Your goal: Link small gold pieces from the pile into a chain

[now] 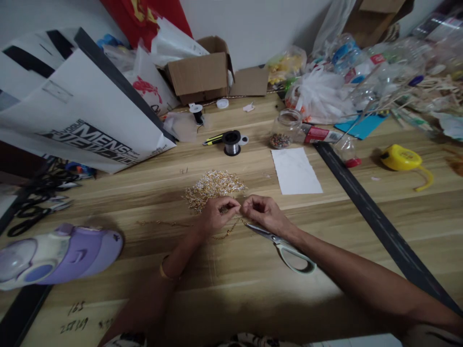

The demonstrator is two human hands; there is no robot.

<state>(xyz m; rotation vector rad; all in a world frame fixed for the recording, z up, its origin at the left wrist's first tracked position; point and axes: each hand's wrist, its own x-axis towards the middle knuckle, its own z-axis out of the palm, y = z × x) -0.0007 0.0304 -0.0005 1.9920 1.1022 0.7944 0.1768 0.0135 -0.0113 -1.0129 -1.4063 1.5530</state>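
My left hand point(221, 212) and my right hand point(265, 213) are close together over the table, both with thumb and forefinger pinched. Whatever sits between the fingertips is too small to make out. A thin gold chain point(228, 233) runs along the wood, passes under my left wrist and rises towards the fingertips; where it ends is unclear. Right behind my left hand is a heap of small gold and silver pieces point(219, 185). Scissors point(275, 239) with pale handles lie beside and partly under my right hand, blades pointing left.
Beyond the heap are a wire spool point(232, 143), a yellow cutter point(213, 139), a jar of beads point(285, 129) and white paper point(297, 171). A yellow tape measure point(401, 158) lies right. Left are a paper bag point(83, 106), a purple bottle point(83, 253) and black-handled tools point(34, 212).
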